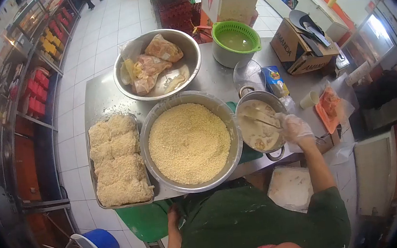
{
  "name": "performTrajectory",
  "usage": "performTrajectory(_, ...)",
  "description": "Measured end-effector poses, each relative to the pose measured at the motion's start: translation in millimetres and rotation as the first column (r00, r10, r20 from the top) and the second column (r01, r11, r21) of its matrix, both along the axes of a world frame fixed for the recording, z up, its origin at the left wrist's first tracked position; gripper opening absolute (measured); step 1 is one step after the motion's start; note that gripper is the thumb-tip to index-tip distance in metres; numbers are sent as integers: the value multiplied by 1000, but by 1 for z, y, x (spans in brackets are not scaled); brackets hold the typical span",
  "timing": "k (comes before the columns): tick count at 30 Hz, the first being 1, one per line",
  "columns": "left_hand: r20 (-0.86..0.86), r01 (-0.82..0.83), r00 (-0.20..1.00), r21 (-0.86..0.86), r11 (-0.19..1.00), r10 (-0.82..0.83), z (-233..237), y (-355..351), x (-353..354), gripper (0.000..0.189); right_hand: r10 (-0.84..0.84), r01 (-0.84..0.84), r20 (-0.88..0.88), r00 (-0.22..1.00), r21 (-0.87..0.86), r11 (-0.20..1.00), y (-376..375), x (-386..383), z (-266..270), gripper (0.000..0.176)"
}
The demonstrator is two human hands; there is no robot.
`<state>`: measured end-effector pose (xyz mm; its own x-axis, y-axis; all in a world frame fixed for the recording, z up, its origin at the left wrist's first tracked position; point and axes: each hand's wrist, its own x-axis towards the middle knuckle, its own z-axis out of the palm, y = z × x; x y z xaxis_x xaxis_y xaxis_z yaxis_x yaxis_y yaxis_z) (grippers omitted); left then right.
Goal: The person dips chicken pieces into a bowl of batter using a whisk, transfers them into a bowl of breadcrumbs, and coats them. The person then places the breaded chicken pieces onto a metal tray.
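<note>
My right hand (295, 128), in a clear plastic glove, is closed around a long thin metal utensil (262, 120). The utensil's far end dips into a two-handled pot (277, 100) of milky batter with lumps in it. My left hand (173, 215) hangs low beside my dark green clothing at the table's front edge, its fingers mostly hidden. Between the hands stands a wide metal bowl (233, 120) of pale yellow crumbs (188, 142). To its left, a metal tray (93, 183) carries several crumb-coated pieces (119, 166).
Behind the crumbs, a steel bowl (118, 84) holds bagged raw meat (151, 68). A green colander (260, 45) sits on a pot. A cardboard box (292, 48), a paper cup (309, 99) and an orange tray (326, 118) occupy the right. A blue bucket (106, 245) is on the floor.
</note>
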<state>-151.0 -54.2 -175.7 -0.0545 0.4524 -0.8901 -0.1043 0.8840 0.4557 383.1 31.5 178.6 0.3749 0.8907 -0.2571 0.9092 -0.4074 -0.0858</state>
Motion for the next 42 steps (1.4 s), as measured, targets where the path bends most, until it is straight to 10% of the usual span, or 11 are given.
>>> performTrajectory(4, 171, 22, 985, -13, 1000, -19, -63, -35, -19, 47, -131, 130, -22, 991, -63, 990, 11, 2, 21, 50)
performTrajectory(9, -35, 32, 999, -99, 995, -35, -82, -52, -20, 36, -127, 124, -9, 992, -166, 978, 32, 18, -30, 44)
performTrajectory(18, -53, -76, 996, -73, 994, 72, 27, -14, 4, 38, 35, -24, -150, 988, 79, 997, -7, 28, 1, 32)
performTrajectory(24, 60, -47, 997, -37, 998, 49, -7, -26, 1, 42, -292, 364, -608, 738, -5, 931, -30, 42, 19, 31)
performTrajectory(28, 21, 5, 1000, -42, 999, -4, 7, -16, 4, 43, -199, 266, -616, 762, 17, 964, -32, 42, 32, 30)
performTrajectory(36, 24, 7, 1000, -45, 999, -6, 12, -13, 0, 43, 81, -69, 225, 971, -63, 996, -27, -3, 71, 35)
performTrajectory(42, 53, 68, 996, -52, 996, -65, -4, -22, -3, 43, 177, -220, 299, 938, 119, 968, -43, 9, 42, 37)
